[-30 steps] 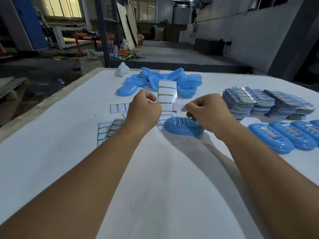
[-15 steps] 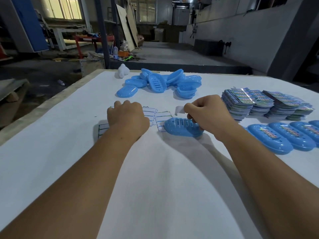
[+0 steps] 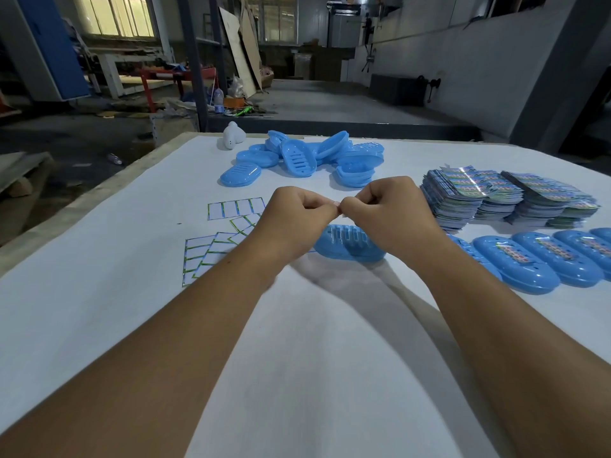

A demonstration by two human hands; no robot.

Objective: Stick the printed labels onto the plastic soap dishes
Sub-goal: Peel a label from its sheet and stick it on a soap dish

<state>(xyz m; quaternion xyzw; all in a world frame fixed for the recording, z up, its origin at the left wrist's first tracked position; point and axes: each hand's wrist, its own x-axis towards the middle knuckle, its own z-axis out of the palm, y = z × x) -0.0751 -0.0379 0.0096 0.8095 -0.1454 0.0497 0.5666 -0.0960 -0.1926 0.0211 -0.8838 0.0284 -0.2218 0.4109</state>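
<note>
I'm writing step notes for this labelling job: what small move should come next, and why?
Probably lower both hands and press the label onto the blue dish just beneath them. The left hand and right hand meet fingertip to fingertip above it, and its slotted top shows no label.

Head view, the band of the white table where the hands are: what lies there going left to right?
Empty white backing sheets with green borders → left hand → right hand → stacks of printed labels.
</note>
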